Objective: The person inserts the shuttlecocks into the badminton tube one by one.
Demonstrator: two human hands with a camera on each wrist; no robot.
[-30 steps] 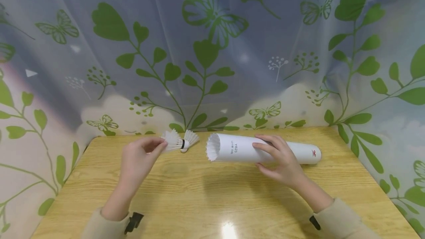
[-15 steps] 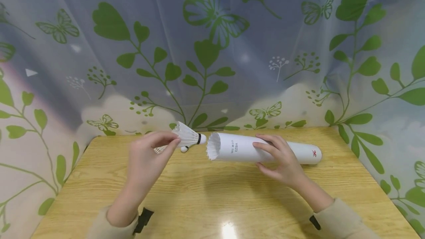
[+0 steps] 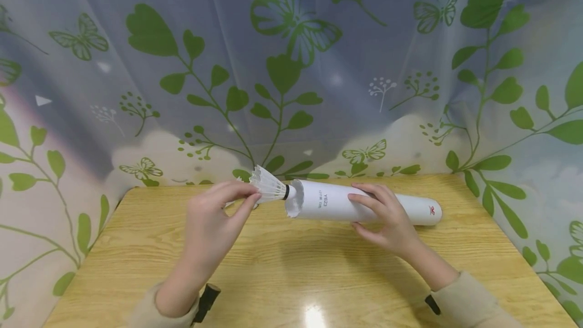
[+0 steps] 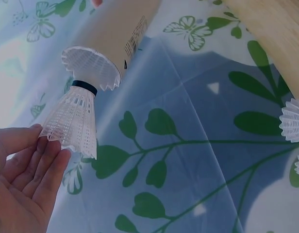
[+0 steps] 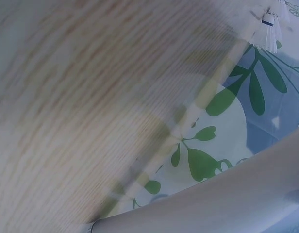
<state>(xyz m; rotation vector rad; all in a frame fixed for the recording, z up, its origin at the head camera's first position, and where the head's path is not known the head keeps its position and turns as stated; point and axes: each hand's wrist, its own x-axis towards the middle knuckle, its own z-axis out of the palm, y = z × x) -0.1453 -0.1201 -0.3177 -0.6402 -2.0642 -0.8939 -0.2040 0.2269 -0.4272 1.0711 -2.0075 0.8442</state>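
Observation:
My left hand [image 3: 218, 221] pinches a white shuttlecock [image 3: 269, 185] by the rim of its skirt, thumb against fingers. The shuttlecock's black-banded cork end points right, at the mouth of a white tube [image 3: 332, 201]. Inside that mouth, the left wrist view shows the mesh skirt of another shuttlecock [image 4: 91, 68]. Around the tube's middle, my right hand [image 3: 387, 219] holds it with fingers over the top and thumb on the near side. The tube lies sideways, its closed end with a red mark to the right.
Behind my left hand, loose shuttlecocks [image 4: 294, 121] lie at the back of the wooden table [image 3: 273, 277], mostly hidden in the head view. A curtain [image 3: 205, 90] with green leaves and butterflies hangs right behind the table's far edge.
My left hand has lifted the shuttlecock from the group on the table and carried it right, turning its cork to the tube's mouth. The right hand and tube have stayed nearly still.

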